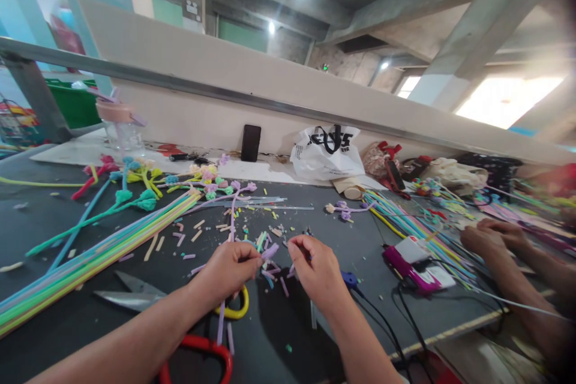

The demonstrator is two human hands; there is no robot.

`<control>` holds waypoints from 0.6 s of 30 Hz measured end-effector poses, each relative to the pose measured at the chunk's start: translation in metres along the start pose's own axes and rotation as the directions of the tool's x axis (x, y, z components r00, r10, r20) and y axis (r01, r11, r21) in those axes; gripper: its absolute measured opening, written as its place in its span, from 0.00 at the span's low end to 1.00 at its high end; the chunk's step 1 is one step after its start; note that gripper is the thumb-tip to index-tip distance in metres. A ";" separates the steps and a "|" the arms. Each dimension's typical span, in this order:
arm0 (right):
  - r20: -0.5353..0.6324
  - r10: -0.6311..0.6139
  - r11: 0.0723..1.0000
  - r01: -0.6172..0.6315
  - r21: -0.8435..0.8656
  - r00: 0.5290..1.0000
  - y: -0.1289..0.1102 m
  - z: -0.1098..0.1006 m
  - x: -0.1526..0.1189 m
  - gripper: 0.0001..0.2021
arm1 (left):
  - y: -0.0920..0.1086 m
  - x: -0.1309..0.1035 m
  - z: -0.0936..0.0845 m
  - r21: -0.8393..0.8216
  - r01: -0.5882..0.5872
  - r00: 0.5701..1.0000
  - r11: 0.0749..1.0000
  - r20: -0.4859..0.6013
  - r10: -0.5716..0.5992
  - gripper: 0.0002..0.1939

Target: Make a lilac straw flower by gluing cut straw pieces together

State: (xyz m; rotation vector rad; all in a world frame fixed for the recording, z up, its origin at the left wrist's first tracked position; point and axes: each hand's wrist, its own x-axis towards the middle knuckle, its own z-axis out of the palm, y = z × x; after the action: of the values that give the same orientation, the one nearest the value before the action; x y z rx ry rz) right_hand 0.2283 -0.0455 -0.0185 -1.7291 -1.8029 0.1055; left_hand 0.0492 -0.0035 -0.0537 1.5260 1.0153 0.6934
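Observation:
My left hand [238,265] pinches a small lilac piece [270,252] of fuzzy stem at the middle of the dark table [360,318]. Just right of it, my right hand [312,264] has its thumb and fingertips pressed together near a small lilac bit; whether it grips that bit is too small to tell. A long lilac stem [233,216] with small flower-like tips runs up behind my left hand. Short cut pieces lie scattered around both hands. Scissors with red handles [207,345] and a second pair with yellow handles [243,306] lie by my left forearm.
Bundles of coloured stems [112,246] lie at left and right [405,222]. A phone [251,143], a white bag [328,153] and a lidded jar [120,123] stand at the back. A magenta device [411,273] with cables is at right, near another person's hands [495,240].

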 end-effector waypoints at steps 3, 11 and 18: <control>-0.008 0.030 0.999 -0.030 -0.022 1.000 0.007 0.002 0.001 0.09 | -0.001 0.003 -0.005 -0.280 0.041 0.997 0.959 0.072 -0.021 0.12; 0.163 -0.094 0.994 0.102 -0.039 0.982 0.000 0.020 -0.002 0.07 | 0.002 0.006 -0.020 -0.658 0.061 0.997 0.751 0.067 -0.022 0.09; 0.268 -0.190 0.968 0.226 -0.108 0.944 -0.015 0.030 0.000 0.08 | 0.002 0.006 -0.022 -0.693 0.041 0.999 0.720 0.004 -0.053 0.10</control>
State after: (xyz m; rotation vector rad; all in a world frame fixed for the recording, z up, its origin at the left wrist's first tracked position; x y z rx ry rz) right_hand 0.2006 -0.0371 -0.0359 -1.6657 -2.2197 0.1227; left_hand 0.0333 0.0121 -0.0474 0.8227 0.6750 0.9231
